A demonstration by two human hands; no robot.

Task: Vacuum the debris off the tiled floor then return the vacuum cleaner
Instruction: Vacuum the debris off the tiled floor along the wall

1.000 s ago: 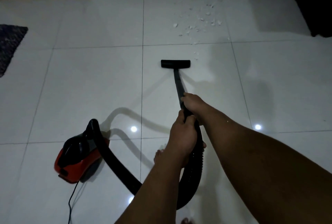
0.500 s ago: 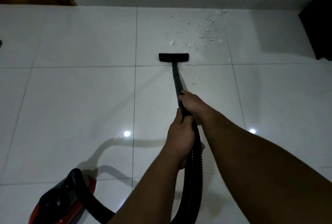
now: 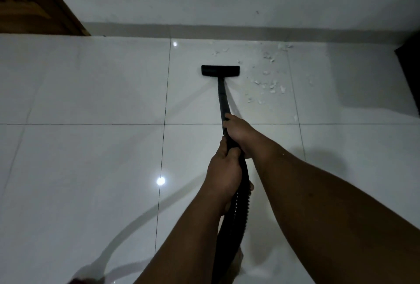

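Observation:
A black vacuum wand [image 3: 223, 99] runs forward from my hands to a flat black floor nozzle [image 3: 220, 71] resting on the white tiled floor [image 3: 91, 158]. My right hand [image 3: 238, 130] grips the wand further up. My left hand [image 3: 225, 173] grips it just behind, where the ribbed black hose [image 3: 234, 226] begins. White debris [image 3: 270, 83] lies scattered to the right of the nozzle and beyond it, up to the wall. Only a sliver of the red vacuum body [image 3: 76, 281] shows at the bottom edge.
A white wall with a grey skirting [image 3: 227, 30] bounds the floor ahead. A wooden door or panel [image 3: 29, 6] stands at the top left. A dark object [image 3: 411, 74] sits at the right edge. My bare foot [image 3: 239, 254] shows beside the hose.
I have stepped forward and the nozzle has slid ahead into the debris patch, close to the wall. The vacuum body has dropped almost out of view at the bottom left.

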